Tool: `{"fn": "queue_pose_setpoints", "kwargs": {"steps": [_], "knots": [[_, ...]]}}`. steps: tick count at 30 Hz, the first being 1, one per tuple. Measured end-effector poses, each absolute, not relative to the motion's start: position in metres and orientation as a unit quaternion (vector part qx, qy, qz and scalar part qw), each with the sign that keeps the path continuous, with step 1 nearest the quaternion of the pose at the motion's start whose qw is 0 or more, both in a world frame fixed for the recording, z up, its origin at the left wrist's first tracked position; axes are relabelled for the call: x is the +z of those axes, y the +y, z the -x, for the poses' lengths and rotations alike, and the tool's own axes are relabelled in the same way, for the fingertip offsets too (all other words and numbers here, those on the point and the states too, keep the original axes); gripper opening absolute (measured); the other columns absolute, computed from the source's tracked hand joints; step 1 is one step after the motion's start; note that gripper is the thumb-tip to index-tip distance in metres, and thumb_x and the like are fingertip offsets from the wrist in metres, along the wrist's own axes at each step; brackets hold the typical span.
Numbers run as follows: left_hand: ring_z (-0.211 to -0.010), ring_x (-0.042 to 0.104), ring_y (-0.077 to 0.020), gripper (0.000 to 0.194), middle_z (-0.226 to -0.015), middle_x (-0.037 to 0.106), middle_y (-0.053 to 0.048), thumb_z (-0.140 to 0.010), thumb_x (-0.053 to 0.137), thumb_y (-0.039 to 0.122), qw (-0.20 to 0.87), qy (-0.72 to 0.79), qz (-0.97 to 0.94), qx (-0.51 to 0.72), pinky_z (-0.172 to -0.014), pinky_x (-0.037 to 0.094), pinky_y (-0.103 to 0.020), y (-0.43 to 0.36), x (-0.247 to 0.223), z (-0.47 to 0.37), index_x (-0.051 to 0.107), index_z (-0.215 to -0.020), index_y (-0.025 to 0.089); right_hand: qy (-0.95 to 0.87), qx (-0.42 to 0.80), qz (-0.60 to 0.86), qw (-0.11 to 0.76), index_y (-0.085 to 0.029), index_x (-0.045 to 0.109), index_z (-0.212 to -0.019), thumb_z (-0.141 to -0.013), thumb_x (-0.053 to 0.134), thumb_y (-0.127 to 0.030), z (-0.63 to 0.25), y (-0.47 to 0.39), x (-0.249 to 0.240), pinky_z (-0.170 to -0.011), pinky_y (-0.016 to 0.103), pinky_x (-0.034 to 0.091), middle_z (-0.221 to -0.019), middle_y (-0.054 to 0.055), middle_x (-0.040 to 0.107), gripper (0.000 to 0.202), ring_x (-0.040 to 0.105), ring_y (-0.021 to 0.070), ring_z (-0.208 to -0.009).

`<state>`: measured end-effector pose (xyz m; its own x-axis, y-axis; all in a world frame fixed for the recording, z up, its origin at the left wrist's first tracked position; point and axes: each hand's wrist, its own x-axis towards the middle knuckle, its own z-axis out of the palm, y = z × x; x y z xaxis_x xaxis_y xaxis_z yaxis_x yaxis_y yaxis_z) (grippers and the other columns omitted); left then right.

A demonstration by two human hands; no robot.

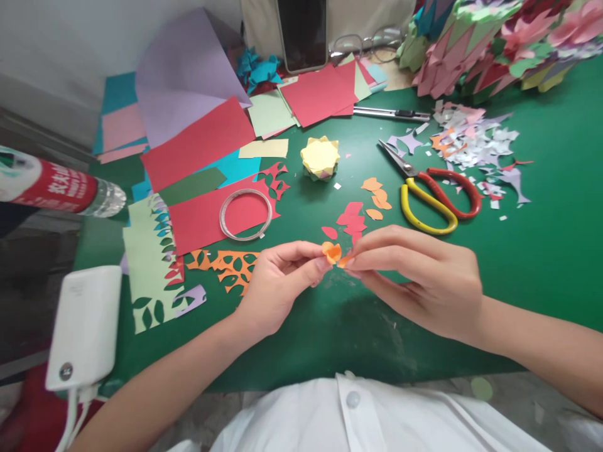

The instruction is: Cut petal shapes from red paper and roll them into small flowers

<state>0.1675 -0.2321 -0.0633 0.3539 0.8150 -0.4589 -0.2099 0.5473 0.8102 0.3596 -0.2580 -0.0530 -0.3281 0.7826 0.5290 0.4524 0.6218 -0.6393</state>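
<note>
Between the thumb and fingers of my left hand (276,285) is a small orange paper flower (331,252), its petals curving upward. My right hand (419,279) pinches a loose orange paper petal (345,261) close beside the flower. Whether the two pieces touch I cannot tell. Just beyond my hands lie red paper petals (352,216) and several orange paper petals (375,194). Farther back stands a small yellow folded-paper flower (320,157).
Scissors (414,182) with red and yellow handles lie to the right, near paper scraps (475,138). A tape roll (245,215) and cut coloured sheets (202,144) cover the left. A power bank (85,326), bottle (56,185), phone (302,31) and utility knife (391,113) surround them.
</note>
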Motion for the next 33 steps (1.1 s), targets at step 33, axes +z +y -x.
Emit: {"fn": "queue_pose_setpoints", "kwargs": {"steps": [33], "knots": [[-0.07, 0.07, -0.0112, 0.014, -0.078, 0.077, 0.001, -0.071, 0.079, 0.014, 0.655, 0.433, -0.491, 0.378, -0.06, 0.057, -0.016, -0.2378, -0.0666, -0.1664, 0.08, -0.077, 0.027, -0.783, 0.154, 0.405, 0.445, -0.014, 0.065, -0.086, -0.083, 0.066, -0.001, -0.3575, -0.2612, -0.0553, -0.061, 0.018, 0.056, -0.078, 0.005, 0.07, 0.014, 0.067, 0.01, -0.07]]}}
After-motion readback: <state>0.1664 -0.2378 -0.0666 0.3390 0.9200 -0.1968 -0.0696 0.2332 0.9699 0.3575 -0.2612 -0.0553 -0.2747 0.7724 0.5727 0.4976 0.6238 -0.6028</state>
